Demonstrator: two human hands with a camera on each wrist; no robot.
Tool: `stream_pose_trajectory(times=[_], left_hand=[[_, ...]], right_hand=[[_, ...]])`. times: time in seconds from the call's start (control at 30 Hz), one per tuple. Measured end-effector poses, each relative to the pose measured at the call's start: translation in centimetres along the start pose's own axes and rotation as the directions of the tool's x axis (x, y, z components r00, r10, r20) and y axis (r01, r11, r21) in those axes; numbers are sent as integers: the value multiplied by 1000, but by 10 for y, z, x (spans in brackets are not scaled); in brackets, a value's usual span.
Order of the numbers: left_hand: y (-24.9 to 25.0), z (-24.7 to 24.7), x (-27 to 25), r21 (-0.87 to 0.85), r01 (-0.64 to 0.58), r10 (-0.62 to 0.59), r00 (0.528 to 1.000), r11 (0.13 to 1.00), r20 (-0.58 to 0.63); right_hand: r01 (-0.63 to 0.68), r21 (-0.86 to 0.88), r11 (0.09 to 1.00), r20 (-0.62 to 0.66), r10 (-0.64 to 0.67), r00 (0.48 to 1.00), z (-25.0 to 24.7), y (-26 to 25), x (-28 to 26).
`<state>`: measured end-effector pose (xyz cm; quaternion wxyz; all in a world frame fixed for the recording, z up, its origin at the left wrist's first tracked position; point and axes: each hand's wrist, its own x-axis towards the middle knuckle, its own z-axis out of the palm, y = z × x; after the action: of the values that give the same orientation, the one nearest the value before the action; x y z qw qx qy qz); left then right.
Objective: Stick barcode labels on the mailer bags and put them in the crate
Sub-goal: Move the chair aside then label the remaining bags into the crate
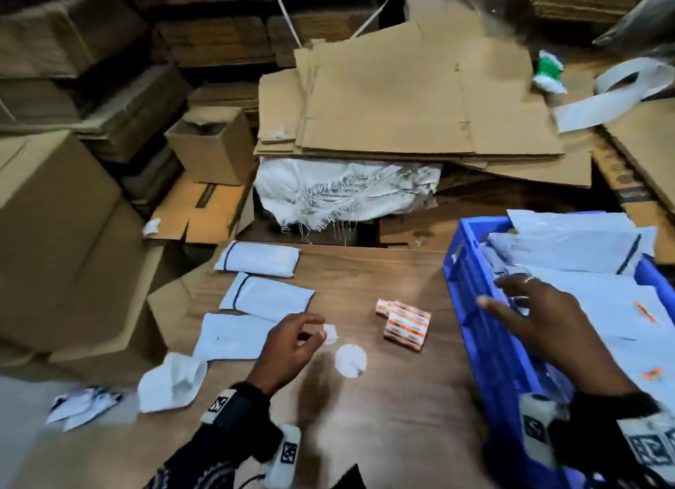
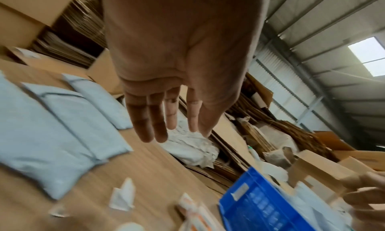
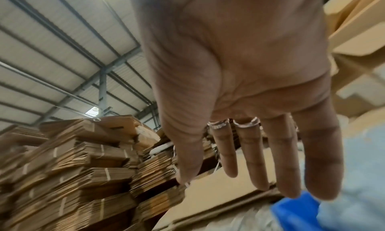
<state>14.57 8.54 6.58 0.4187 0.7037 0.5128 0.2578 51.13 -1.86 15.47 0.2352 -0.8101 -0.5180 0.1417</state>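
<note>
Three flat white mailer bags (image 1: pixel 266 298) (image 2: pixel 62 119) lie in a row on the left of the wooden table (image 1: pixel 365 415). The blue crate (image 1: pixel 471 324) (image 2: pixel 260 206) (image 3: pixel 295 210) on the right holds several more bags (image 1: pixel 602 295) (image 3: pixel 354 201). My left hand (image 1: pixel 317 327) (image 2: pixel 158 119) hovers over the table with relaxed fingers, holding nothing. A small white paper scrap (image 1: pixel 330 333) (image 2: pixel 123 198) lies just off its fingertips. My right hand (image 1: pixel 504 298) (image 3: pixel 239 160) is spread open above the crate's near-left corner and is empty.
Orange-and-white small boxes (image 1: pixel 405 322) and a round white piece (image 1: pixel 350 360) sit mid-table. A crumpled white bag (image 1: pixel 171 382) lies at the table's left edge. Flattened cardboard (image 1: pixel 420 104) and stacked cartons (image 1: pixel 54 214) crowd the back and left.
</note>
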Motion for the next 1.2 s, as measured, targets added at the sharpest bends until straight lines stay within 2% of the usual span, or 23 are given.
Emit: stream_pose_trajectory(times=[0.13,0.23,0.33,0.43,0.53,0.6,0.73,0.8,0.93,1.03,1.2], left_hand=[[-72,-50,1,243,129,-137,990,961,17],[-118,-66,11,375,193,-247,963,907,103],[-153,-63,24,520,165,-327,915,838,237],[-175,-54,33,618,82,-320,904,782,285],[-186,-44,31,680,-5,-256,924,733,283],[-198,-39,27,677,-47,-189,944,734,270],[-201,-33,10,645,-148,-97,939,750,329],[-195,-27,-3,633,-209,-29,939,746,344],[-175,-5,-34,606,-236,3,933,760,359],[-167,15,-55,576,-213,-9,934,789,358],[-139,41,-61,411,-134,5,954,901,300]], right_hand=[[63,105,993,179,-81,981,94,-52,12],[5,95,995,271,-31,962,162,-70,16],[-120,102,987,244,92,965,221,-56,16],[-242,115,963,190,218,957,273,3,18],[-355,57,933,62,352,934,262,-2,-2],[-446,40,894,70,442,894,254,-2,-10],[-634,215,743,88,632,770,242,5,-7],[-650,310,693,131,646,752,244,8,-5],[-640,469,609,240,610,755,269,46,4],[-612,521,594,217,602,769,253,19,3],[-505,683,528,204,525,826,238,16,-10]])
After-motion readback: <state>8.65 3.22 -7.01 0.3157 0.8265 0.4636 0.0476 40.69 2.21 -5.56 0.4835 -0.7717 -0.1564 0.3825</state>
